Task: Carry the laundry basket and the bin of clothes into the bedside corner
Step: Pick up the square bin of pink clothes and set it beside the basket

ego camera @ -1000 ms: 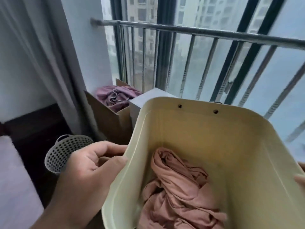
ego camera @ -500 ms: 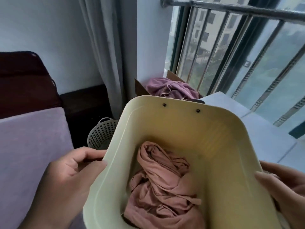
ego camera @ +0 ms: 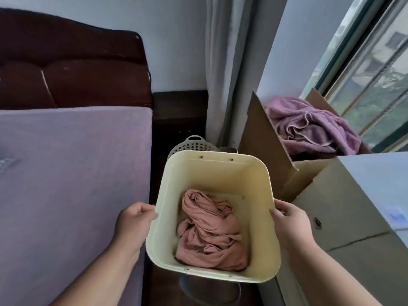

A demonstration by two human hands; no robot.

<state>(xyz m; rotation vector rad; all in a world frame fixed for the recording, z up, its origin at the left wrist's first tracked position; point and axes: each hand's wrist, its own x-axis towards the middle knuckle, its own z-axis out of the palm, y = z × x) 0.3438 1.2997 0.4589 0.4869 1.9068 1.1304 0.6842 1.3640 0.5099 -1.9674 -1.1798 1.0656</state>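
We are looking down into a narrow gap between the bed point(ego camera: 72, 177), with its mauve cover and dark red padded headboard point(ego camera: 72, 67), and a stack of cardboard boxes point(ego camera: 344, 235) under the window point(ego camera: 375, 69). An open box point(ego camera: 271, 151) behind them holds a crumpled purple towel point(ego camera: 313, 127), and a grey curtain point(ego camera: 229, 69) hangs down into the corner beside it. At the far end of the gap stands a perforated grey laundry basket point(ego camera: 192, 144), just beyond the bin's far rim, with a dark wooden bedside cabinet point(ego camera: 178, 115) behind it. We see only the basket's top edge and handle; the rest is hidden by the bin. The floor under the bin is dark and hard to make out, and something rounded and dark below its near edge cannot be identified. We hold the cream bin point(ego camera: 218, 173) between both hands over the gap, with a bundle of pink clothes point(ego camera: 209, 233) lying in its bottom. Our left hand point(ego camera: 134, 219) is curled closed on the bin's left rim, thumb on the edge. Our right hand point(ego camera: 289, 219) is wrapped over the right rim, its fingers bent around the outside.
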